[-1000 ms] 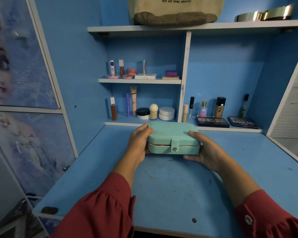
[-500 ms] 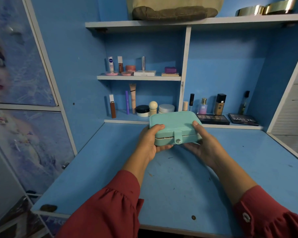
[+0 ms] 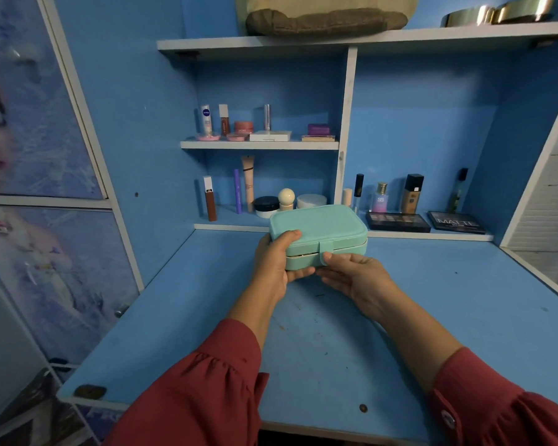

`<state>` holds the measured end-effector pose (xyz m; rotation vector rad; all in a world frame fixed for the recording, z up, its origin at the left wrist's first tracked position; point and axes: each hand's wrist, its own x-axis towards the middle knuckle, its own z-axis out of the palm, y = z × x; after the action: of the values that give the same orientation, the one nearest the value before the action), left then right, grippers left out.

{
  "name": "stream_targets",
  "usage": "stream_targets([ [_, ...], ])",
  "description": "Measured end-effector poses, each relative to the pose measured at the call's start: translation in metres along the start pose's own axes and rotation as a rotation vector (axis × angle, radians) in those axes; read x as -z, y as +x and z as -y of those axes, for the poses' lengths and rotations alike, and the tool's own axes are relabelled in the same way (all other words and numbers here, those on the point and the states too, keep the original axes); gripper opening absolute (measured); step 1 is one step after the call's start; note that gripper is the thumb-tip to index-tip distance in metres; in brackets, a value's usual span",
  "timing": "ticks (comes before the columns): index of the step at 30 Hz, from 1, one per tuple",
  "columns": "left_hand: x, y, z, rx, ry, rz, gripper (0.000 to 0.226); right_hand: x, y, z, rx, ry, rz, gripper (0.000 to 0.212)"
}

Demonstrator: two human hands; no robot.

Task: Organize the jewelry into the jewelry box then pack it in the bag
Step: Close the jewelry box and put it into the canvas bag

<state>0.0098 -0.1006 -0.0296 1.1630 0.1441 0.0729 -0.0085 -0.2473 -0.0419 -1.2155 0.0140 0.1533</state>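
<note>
A closed mint-green jewelry box (image 3: 322, 226) is lifted above the blue desk (image 3: 319, 333), in front of the lower shelf. My left hand (image 3: 276, 262) grips its left front corner, thumb on the lid and fingers under the base. At the front clasp tab, my right hand (image 3: 351, 272) touches the box with its thumb while the fingers reach underneath. A beige fabric bag (image 3: 322, 14) sits on the top shelf, above and behind the box. No loose jewelry is visible.
Cosmetics fill the shelves: tubes and jars (image 3: 255, 127) on the middle shelf, bottles (image 3: 411, 194) and two eyeshadow palettes (image 3: 397, 222) at desk level. Gold bangles (image 3: 496, 12) lie top right. A cabinet door with a cartoon print (image 3: 39, 156) stands to the left.
The box rose off the desk and moved slightly away from me. My right hand shifted from the box's right side to the front clasp. My left hand wrapped further under the corner.
</note>
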Motion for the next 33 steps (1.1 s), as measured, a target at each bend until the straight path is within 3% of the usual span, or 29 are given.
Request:
stream_targets([
  [10,0.005,0.001,-0.007,0.098,-0.132,0.054,0.034,-0.008,-0.005,-0.001,0.169,-0.086,-0.003,0.006],
  [16,0.006,0.001,-0.007,0.064,-0.07,0.033,0.029,-0.006,-0.005,-0.001,0.187,-0.137,0.023,0.005],
  [18,0.008,0.001,-0.008,0.037,-0.084,-0.003,0.024,-0.006,-0.005,-0.002,0.189,-0.33,0.046,0.012],
  [21,0.009,0.001,-0.008,0.024,-0.086,-0.036,0.021,-0.001,-0.001,-0.006,0.319,-0.901,-0.116,0.033],
  [24,0.009,0.001,-0.008,0.027,-0.085,-0.058,0.02,0.005,0.003,-0.008,0.716,-1.28,-0.409,0.047],
  [26,0.008,0.001,-0.007,0.031,-0.028,-0.061,0.02,0.007,0.007,-0.009,0.931,-1.455,-0.516,0.065],
  [29,0.004,-0.002,-0.005,0.066,0.023,-0.024,0.019,0.006,0.012,-0.011,1.014,-1.611,-0.424,0.076],
  [33,0.004,-0.004,-0.007,0.122,0.02,0.062,0.027,0.011,0.014,-0.01,1.042,-1.56,-0.325,0.071],
])
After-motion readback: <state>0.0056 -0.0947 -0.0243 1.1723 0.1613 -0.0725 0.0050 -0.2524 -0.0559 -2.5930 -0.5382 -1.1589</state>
